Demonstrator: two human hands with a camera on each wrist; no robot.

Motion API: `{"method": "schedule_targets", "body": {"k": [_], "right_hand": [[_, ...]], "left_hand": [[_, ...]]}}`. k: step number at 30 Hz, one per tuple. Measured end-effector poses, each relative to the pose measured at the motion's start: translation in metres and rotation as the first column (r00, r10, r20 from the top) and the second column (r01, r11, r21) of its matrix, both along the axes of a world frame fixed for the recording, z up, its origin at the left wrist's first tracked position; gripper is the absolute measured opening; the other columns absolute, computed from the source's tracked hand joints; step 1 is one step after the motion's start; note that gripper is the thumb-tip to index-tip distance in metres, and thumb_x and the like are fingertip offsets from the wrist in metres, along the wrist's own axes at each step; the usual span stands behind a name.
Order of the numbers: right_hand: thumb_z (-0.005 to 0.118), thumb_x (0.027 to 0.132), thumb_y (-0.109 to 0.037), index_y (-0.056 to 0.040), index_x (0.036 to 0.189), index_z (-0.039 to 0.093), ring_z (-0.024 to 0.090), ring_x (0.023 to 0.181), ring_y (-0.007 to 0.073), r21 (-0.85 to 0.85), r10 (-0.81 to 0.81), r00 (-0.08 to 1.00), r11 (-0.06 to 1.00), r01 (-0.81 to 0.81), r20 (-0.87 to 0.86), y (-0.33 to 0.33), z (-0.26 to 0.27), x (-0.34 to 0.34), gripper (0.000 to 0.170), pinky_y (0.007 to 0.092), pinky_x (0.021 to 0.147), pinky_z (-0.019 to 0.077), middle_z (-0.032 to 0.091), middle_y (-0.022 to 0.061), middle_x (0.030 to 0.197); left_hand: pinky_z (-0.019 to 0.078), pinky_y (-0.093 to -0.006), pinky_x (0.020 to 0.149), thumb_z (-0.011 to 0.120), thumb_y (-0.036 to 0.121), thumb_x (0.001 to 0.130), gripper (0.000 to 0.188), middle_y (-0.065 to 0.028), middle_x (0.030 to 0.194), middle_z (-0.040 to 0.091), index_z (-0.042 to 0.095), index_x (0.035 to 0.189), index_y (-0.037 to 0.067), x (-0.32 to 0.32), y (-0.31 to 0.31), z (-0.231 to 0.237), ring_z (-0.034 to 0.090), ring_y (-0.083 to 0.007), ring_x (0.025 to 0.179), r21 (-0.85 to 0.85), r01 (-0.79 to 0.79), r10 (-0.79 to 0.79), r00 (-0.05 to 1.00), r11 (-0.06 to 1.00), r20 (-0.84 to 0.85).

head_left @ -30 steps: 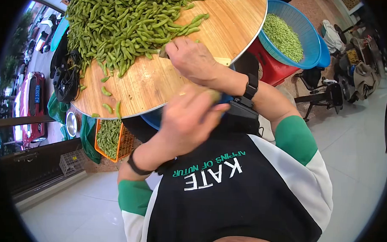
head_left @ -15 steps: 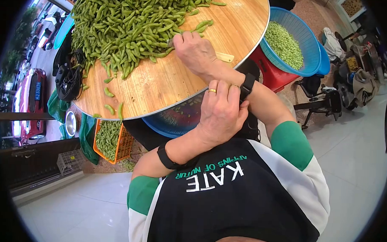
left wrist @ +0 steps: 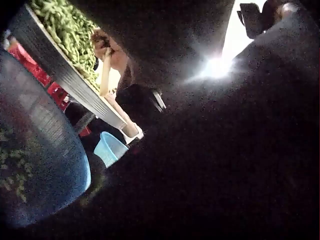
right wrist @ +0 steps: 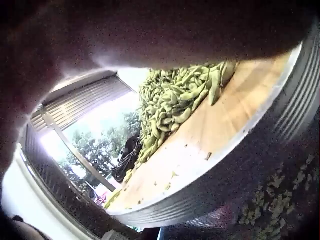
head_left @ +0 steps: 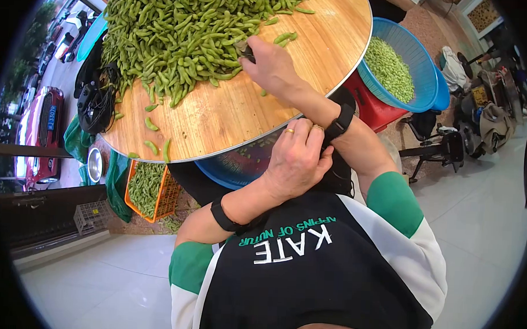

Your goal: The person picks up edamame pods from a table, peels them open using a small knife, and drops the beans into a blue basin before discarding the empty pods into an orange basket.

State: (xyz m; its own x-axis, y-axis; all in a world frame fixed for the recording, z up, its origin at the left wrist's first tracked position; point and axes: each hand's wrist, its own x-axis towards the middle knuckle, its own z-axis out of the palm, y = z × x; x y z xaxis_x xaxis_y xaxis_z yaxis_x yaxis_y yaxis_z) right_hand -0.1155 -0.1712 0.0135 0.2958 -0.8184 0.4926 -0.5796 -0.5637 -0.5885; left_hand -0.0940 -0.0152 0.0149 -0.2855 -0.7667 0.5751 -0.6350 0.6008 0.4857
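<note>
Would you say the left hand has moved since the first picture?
Yes, the left hand has moved right, farther from the orange crate.

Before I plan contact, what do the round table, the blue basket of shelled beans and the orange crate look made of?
Table: satin wood look, with grain lines; solid or laminate, I can't tell. Its rim is ribbed and silvery, perhaps metal trim.
Basket: likely smooth plastic, from its slotted, evenly blue wall.
Crate: probably plastic, given its uniform orange lattice.
</note>
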Motion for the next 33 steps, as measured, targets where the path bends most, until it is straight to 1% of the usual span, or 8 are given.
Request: {"method": "schedule_targets", "body": {"k": [4,6,11,13,16,25,31,33], "right_hand": [[0.066,0.08,-0.015,0.0,0.087,0.057,0.057,0.058,0.0173,0.14,0.172,0.94,0.965,-0.221,0.296,-0.004,-0.002,0.002,0.019,0.032,0.049,0.0441,0.058,0.0067,0.066],[0.066,0.081,-0.014,-0.001,0.086,0.06,0.05,0.056,0.0064,0.532,-0.036,0.636,0.584,-0.613,0.771,0.001,0.003,-0.001,0.016,0.0241,0.043,0.0365,0.054,0.0007,0.062],[0.064,0.085,-0.012,-0.0012,0.09,0.06,0.047,0.053,0.0049,0.363,0.11,0.8,0.849,-0.385,0.589,0.001,0.008,-0.012,0.013,0.0197,0.04,0.0323,0.058,0.0037,0.072],[0.062,0.088,-0.014,-0.0009,0.093,0.059,0.045,0.051,0.0049,0.425,-0.064,0.589,0.755,-0.499,0.806,-0.003,0.013,-0.025,0.015,0.0188,0.04,0.0324,0.058,0.0046,0.076],[0.058,0.093,-0.02,-0.0007,0.096,0.058,0.044,0.05,0.0047,0.499,-0.172,0.552,0.692,-0.522,0.816,-0.006,0.021,-0.053,0.02,0.0185,0.04,0.0333,0.057,0.0048,0.074],[0.044,0.099,-0.025,-0.0029,0.119,0.047,0.038,0.051,0.0068,0.633,-0.184,0.614,0.359,-0.686,0.768,0.031,0.006,-0.079,0.03,0.0186,0.041,0.0326,0.053,0.0047,0.079],[0.046,0.099,-0.024,-0.0038,0.114,0.049,0.042,0.054,0.0064,0.72,-0.108,0.738,0.35,-0.599,0.666,0.052,-0.018,-0.085,0.025,0.0177,0.04,0.0333,0.052,0.0035,0.082],[0.046,0.099,-0.022,-0.0051,0.126,0.047,0.043,0.054,0.0062,0.666,-0.093,0.673,0.293,-0.686,0.734,0.064,-0.011,-0.081,0.032,0.0178,0.041,0.0335,0.053,0.0035,0.083]], "left_hand": [[0.0483,-0.0404,0.072,0.073,0.01,0.066,0.034,-0.0203,0.095,0.052,0.053,0.092,-0.002,0.002,0.0,0.0,0.055,-0.0368,0.083,-0.008,0.026,-0.026,1.0,1.0,0.007],[0.0484,-0.0402,0.073,0.073,0.011,0.067,0.035,-0.0195,0.095,0.052,0.053,0.092,-0.002,0.003,-0.001,0.003,0.055,-0.0359,0.084,-0.007,0.032,-0.032,0.999,0.999,-0.005],[0.0482,-0.0395,0.071,0.074,0.013,0.072,0.033,-0.0167,0.091,0.054,0.055,0.095,-0.001,0.009,-0.002,0.017,0.056,-0.0334,0.083,0.015,0.101,-0.1,0.993,0.995,-0.062],[0.0477,-0.039,0.067,0.073,0.012,0.074,0.03,-0.0147,0.085,0.055,0.055,0.095,-0.001,0.019,-0.006,0.024,0.056,-0.0322,0.079,0.036,0.173,-0.162,0.965,0.984,-0.208],[0.0449,-0.0394,0.057,0.063,0.006,0.079,0.008,-0.0154,0.075,0.055,0.061,0.085,0.002,0.054,-0.029,0.022,0.056,-0.0332,0.063,0.095,-0.018,0.041,0.967,0.995,-0.252],[0.0481,-0.0471,0.075,0.062,0.014,0.077,0.017,-0.0212,0.089,0.057,0.058,0.085,-0.001,0.08,-0.094,-0.026,0.058,-0.0409,0.086,0.329,-0.378,0.348,0.926,0.866,0.147],[0.0502,-0.0404,0.066,0.066,0.011,0.078,0.016,-0.0165,0.081,0.061,0.058,0.084,-0.002,0.089,-0.082,-0.014,0.062,-0.0325,0.073,0.378,-0.22,0.287,0.949,0.899,-0.132],[0.0468,-0.0277,0.053,0.065,0.007,0.083,0.01,-0.0068,0.07,0.061,0.059,0.084,-0.001,0.09,-0.065,0.005,0.058,-0.0152,0.059,0.701,0.25,0.355,0.722,0.668,-0.594]]}}
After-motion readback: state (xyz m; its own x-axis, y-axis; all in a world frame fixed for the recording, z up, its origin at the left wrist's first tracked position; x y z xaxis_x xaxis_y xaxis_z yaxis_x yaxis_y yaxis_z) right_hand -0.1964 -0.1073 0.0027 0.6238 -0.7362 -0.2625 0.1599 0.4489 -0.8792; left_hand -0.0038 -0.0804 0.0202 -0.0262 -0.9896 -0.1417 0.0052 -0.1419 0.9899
